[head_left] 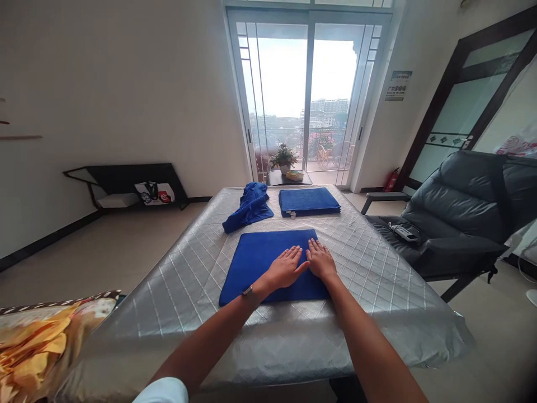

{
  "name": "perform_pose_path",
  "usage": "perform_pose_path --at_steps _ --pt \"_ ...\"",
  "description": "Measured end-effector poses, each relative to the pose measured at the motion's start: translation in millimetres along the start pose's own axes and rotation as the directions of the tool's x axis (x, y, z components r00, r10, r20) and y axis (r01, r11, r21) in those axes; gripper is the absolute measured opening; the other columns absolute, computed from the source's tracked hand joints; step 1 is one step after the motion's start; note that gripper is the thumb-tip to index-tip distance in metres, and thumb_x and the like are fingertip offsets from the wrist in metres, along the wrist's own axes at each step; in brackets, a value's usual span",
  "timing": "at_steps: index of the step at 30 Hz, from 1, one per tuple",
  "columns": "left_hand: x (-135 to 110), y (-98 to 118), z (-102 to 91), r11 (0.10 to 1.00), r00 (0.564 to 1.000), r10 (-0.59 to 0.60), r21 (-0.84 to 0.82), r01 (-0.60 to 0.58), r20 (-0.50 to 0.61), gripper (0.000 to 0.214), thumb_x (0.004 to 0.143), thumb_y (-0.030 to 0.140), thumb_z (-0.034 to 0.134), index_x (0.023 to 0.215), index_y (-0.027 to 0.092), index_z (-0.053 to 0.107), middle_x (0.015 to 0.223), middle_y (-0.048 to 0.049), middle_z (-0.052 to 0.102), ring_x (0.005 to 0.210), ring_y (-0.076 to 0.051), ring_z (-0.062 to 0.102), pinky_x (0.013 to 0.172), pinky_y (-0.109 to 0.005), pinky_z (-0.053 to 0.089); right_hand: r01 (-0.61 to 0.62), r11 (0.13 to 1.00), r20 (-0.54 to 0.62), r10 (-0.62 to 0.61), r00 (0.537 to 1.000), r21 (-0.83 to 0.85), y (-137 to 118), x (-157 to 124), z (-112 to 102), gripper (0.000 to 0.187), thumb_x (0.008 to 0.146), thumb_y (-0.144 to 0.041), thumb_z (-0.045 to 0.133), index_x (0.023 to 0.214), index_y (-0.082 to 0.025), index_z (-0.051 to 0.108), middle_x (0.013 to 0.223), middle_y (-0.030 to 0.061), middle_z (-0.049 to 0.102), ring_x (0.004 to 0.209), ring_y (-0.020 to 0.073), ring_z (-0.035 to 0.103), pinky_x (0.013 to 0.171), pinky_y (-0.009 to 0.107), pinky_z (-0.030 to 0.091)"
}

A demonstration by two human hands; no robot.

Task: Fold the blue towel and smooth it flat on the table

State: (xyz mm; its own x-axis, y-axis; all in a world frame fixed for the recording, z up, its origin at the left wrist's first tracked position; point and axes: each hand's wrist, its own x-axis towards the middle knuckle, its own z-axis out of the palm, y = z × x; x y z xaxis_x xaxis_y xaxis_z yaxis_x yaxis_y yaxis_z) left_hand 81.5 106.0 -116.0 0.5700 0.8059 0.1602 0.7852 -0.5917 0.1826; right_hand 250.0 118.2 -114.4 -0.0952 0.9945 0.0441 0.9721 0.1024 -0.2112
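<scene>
A blue towel lies folded flat near the front of a table with a silver quilted cover. My left hand rests palm down on the towel's right half, fingers stretched out. My right hand lies flat beside it on the towel's right edge, fingers together and extended. The two hands nearly touch. Farther back sit a neatly folded blue towel and, to its left, a crumpled blue towel.
A black reclining chair with a remote on its seat stands right of the table. A glass balcony door is behind, with a potted plant. A patterned cushion sits at lower left, a black low shelf by the left wall.
</scene>
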Motion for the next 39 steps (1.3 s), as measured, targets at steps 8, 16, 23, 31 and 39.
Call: perform_pose_path --at_steps 8,16,23,31,39 --pt "48.5 4.9 27.0 0.993 0.993 -0.112 -0.032 0.111 -0.043 0.078 0.103 0.057 0.006 0.154 0.007 0.035 0.161 -0.0176 0.034 0.152 -0.026 0.026 0.124 -0.045 0.02 0.017 1.0 0.026 -0.016 1.0 -0.026 3.6 3.0 2.7 0.059 0.103 -0.032 0.023 0.16 -0.016 0.026 0.167 0.0049 0.019 0.154 0.0191 0.015 0.124 0.038 0.014" --pt "-3.6 -78.7 -3.1 0.92 0.921 -0.389 0.047 0.388 0.021 0.087 0.099 0.067 0.006 0.157 0.006 0.027 0.165 -0.0166 0.022 0.154 -0.026 0.016 0.125 -0.044 0.014 -0.02 0.999 0.003 0.019 1.0 0.026 -0.2 4.7 3.0 0.061 0.103 -0.035 0.019 0.159 -0.012 0.028 0.166 0.0039 0.024 0.153 0.0175 0.018 0.125 0.036 0.011" --pt "-42.2 -138.5 -13.3 0.842 0.851 -0.525 0.127 0.524 -0.031 0.085 0.101 0.062 0.007 0.156 0.001 0.026 0.164 -0.0204 0.02 0.153 -0.028 0.018 0.124 -0.043 0.017 -0.027 1.0 0.017 0.027 0.999 -0.012 0.3 6.2 3.9 0.061 0.103 -0.035 0.02 0.159 -0.013 0.027 0.166 0.0025 0.022 0.153 0.0176 0.018 0.125 0.037 0.012" --pt "-41.1 -146.0 -5.4 0.833 0.835 -0.544 0.059 0.549 -0.083 0.089 0.099 0.067 0.004 0.156 0.003 0.028 0.163 -0.0212 0.025 0.153 -0.03 0.021 0.123 -0.047 0.021 -0.024 0.99 0.092 0.037 0.995 -0.14 -0.8 9.3 -0.5 0.061 0.103 -0.037 0.019 0.161 -0.015 0.022 0.167 0.0034 0.018 0.154 0.0191 0.016 0.124 0.041 0.013" --pt "-44.2 -150.6 -5.7 0.839 0.843 -0.533 0.08 0.538 -0.074 0.095 0.097 0.07 0.004 0.155 -0.001 0.029 0.163 -0.0212 0.025 0.152 -0.03 0.023 0.123 -0.043 0.021 0.02 0.992 0.0 -0.02 1.0 -0.121 -4.9 51.1 -12.4 0.062 0.104 -0.037 0.018 0.159 -0.009 0.027 0.166 0.0073 0.022 0.154 0.0191 0.015 0.125 0.038 0.012"
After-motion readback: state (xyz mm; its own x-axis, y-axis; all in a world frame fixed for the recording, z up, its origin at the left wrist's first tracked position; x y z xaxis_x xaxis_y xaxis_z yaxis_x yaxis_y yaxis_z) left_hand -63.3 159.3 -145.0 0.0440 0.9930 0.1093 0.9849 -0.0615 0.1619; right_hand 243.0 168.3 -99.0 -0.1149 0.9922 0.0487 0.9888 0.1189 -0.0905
